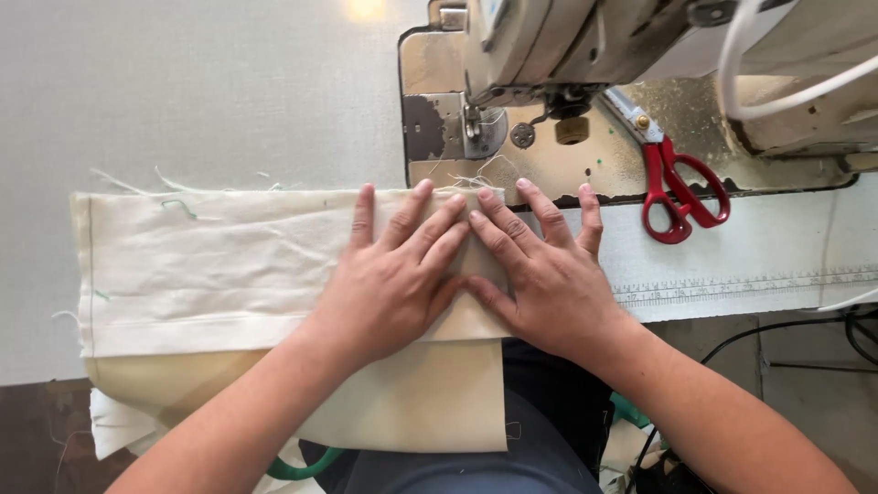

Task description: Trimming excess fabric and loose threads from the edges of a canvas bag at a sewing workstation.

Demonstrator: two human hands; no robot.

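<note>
Grey desk: left hand and right hand, fingers spread flat, press cream fabric; sewing machine beyond the fingertips, red scissors to their right.

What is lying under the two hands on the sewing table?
Both the left hand and right hand press flat on folded cream fabric. The table lies beneath; the fabric under the palms is hidden.
</note>
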